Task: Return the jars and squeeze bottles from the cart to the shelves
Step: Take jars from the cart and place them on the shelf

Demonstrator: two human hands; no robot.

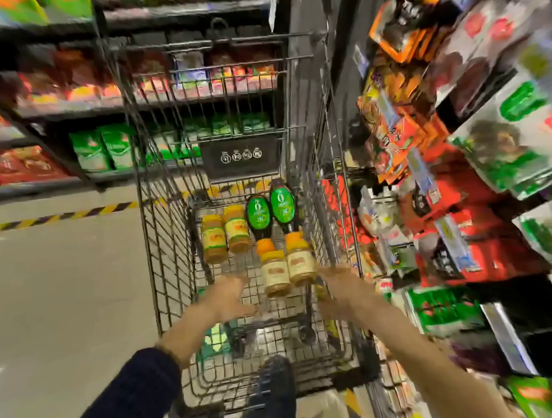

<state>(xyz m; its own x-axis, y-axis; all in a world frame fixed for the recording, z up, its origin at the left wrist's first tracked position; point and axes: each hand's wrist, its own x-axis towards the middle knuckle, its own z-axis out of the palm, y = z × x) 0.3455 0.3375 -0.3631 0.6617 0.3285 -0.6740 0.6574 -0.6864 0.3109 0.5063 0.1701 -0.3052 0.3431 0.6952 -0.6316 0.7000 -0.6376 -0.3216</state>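
In the wire cart (167,230) lie two amber jars (214,239), two pale jars (275,272) with orange lids, and two squeeze bottles (258,214) with green labels. The left hand (231,297) and right hand (339,283) reach in, blurred, fingers spread, gripping nothing. Stocked shelves (475,140) flank the grey floor (64,283)

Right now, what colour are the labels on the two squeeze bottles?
Green, on dark squeeze bottles, seen in head view.

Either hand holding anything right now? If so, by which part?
Nothing held. Left hand and right hand reach into the cart, fingers spread, either side of the two pale jars. No grip yet; blur hides whether the right touches one.
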